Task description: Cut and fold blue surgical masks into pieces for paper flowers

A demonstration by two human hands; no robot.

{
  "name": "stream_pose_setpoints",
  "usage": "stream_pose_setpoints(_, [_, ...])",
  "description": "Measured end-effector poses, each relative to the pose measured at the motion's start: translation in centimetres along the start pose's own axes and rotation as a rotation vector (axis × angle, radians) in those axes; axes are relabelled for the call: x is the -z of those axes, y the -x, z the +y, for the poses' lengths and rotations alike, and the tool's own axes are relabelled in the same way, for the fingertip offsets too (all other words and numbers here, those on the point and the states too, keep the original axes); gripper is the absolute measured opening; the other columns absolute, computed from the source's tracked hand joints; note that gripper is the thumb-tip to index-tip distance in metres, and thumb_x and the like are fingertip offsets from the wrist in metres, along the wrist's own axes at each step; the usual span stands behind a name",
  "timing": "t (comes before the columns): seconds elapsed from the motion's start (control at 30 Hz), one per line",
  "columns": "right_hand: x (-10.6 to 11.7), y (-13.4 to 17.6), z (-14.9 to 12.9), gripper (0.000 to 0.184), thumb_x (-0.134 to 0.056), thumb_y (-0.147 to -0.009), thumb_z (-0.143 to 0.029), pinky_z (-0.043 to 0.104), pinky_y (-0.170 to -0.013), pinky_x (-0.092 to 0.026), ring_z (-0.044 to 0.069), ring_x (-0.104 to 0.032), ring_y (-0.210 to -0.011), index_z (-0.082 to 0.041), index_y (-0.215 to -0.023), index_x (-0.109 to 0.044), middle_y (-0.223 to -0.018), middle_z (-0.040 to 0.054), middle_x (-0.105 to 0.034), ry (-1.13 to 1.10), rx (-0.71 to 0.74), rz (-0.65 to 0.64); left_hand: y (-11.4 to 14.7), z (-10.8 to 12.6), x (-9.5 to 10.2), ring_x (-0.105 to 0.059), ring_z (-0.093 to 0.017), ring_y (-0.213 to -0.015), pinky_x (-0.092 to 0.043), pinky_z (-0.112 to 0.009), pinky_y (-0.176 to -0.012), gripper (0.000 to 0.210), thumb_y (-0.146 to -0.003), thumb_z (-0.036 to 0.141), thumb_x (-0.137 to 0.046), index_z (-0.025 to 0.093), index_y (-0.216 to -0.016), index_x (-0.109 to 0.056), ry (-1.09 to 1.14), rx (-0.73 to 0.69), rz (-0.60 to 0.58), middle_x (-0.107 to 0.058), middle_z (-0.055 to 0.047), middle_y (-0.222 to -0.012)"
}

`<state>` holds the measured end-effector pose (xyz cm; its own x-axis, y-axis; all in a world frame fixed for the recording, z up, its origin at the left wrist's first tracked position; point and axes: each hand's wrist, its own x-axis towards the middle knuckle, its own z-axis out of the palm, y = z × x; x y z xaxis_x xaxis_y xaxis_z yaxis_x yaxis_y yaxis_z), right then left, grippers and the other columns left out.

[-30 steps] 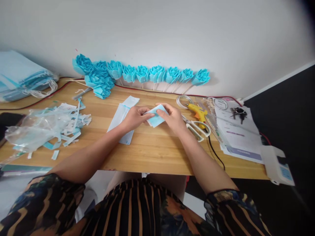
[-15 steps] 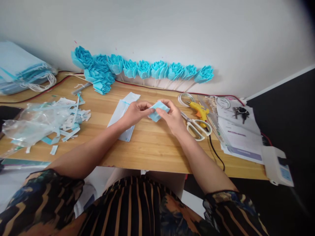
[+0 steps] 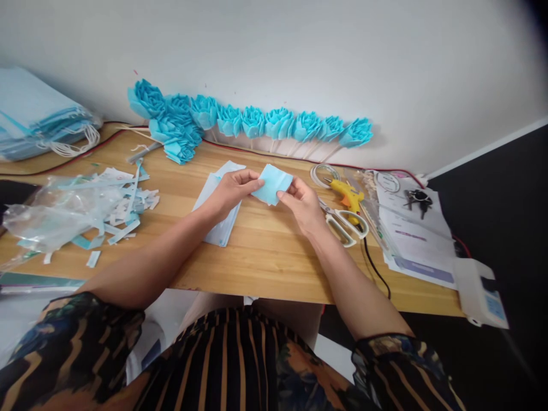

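Between my two hands, above the wooden table, is a light blue square of mask fabric (image 3: 274, 184). My left hand (image 3: 234, 191) pinches its left edge between thumb and fingers. On its right side, my right hand (image 3: 302, 202) grips it, thumb in front and fingers behind. Whether it is one layer or several I cannot tell. Pale blue face masks (image 3: 219, 225) lie flat on the table, partly under my left hand. White-handled scissors (image 3: 346, 224) rest just right of my right wrist.
A yellow glue gun (image 3: 347, 195) and a tape roll (image 3: 324, 174) lie right, near papers (image 3: 422, 228) with keys (image 3: 418, 200). Blue fabric flowers (image 3: 279, 123) on sticks lean along the wall. Scraps (image 3: 128, 200), a plastic bag (image 3: 64, 214) and a mask stack (image 3: 38, 120) are left.
The blue square, bunched and tilted before, is now spread flat and faces me more fully. My right thumb has shifted from its middle to its lower right edge.
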<state>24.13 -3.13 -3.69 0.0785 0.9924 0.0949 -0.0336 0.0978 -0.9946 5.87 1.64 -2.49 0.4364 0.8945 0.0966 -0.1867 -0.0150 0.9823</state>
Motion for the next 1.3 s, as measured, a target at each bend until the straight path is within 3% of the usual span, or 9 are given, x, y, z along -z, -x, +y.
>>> stream_pose_setpoints(0.3, [-0.4, 0.2, 0.4, 0.04, -0.073, -0.075, -0.042, 0.039, -0.096, -0.053, 0.023, -0.066, -0.108, -0.025, -0.11, -0.066, -0.114, 0.0031, -0.073, 0.046, 0.038, -0.037, 0.0, 0.1, -0.3, -0.053, -0.01, -0.062, -0.041, -0.024, -0.062, 0.026, -0.069, 0.035, -0.079, 0.013, -0.07, -0.066, -0.026, 0.036, 0.009, -0.063, 0.0, -0.067])
stream_pose_setpoints(0.5, [0.4, -0.2, 0.3, 0.039, -0.075, -0.074, -0.033, 0.034, -0.083, -0.056, 0.018, -0.067, -0.092, -0.027, -0.112, -0.066, -0.097, 0.0002, -0.073, 0.041, 0.042, 0.021, -0.2, -0.1, -0.2, -0.046, -0.008, -0.055, -0.033, -0.023, -0.055, 0.026, -0.072, 0.034, -0.078, 0.014, -0.066, -0.064, -0.093, 0.023, 0.002, -0.055, 0.002, -0.057])
stream_pose_setpoints(0.73, [0.7, -0.5, 0.3, 0.045, -0.076, -0.072, -0.037, 0.035, -0.078, -0.056, 0.018, -0.067, -0.08, -0.025, -0.114, -0.068, -0.088, 0.0005, -0.074, 0.03, 0.061, 0.05, 0.1, 0.7, -0.4, -0.049, -0.009, -0.054, -0.037, -0.023, -0.055, 0.031, -0.069, 0.039, -0.081, 0.014, -0.062, -0.063, -0.101, 0.064, 0.036, -0.056, 0.001, -0.054])
stream_pose_setpoints(0.9, [0.6, -0.5, 0.3, 0.038, -0.075, -0.071, -0.039, 0.033, -0.075, -0.054, 0.016, -0.064, -0.074, -0.025, -0.106, -0.071, -0.083, -0.0006, -0.072, 0.052, 0.058, 0.088, 0.1, 0.6, -0.5, -0.047, -0.008, -0.053, -0.036, -0.023, -0.053, 0.034, -0.062, 0.04, -0.084, 0.014, -0.061, -0.062, -0.116, 0.072, 0.055, -0.056, 0.001, -0.055])
stream_pose_setpoints(1.07, [0.2, -0.3, 0.4, 0.019, -0.072, -0.072, -0.039, 0.029, -0.065, -0.051, 0.013, -0.057, -0.063, -0.021, -0.076, -0.068, -0.067, -0.0028, -0.064, 0.117, 0.039, 0.146, 0.2, 0.2, -0.3, -0.044, -0.008, -0.053, -0.031, -0.023, -0.051, 0.04, -0.064, 0.047, -0.083, 0.015, -0.058, -0.059, -0.153, 0.035, 0.055, -0.053, 0.002, -0.055])
stream_pose_setpoints(1.3, [0.5, -0.4, 0.1, 0.019, -0.072, -0.073, -0.039, 0.029, -0.065, -0.052, 0.013, -0.058, -0.062, -0.022, -0.073, -0.063, -0.066, -0.003, -0.063, 0.056, 0.018, 0.229, 0.0, -0.2, 0.0, -0.045, -0.009, -0.054, -0.033, -0.024, -0.054, 0.039, -0.07, 0.046, -0.079, 0.016, -0.058, -0.059, -0.192, -0.032, 0.104, -0.053, 0.001, -0.055])
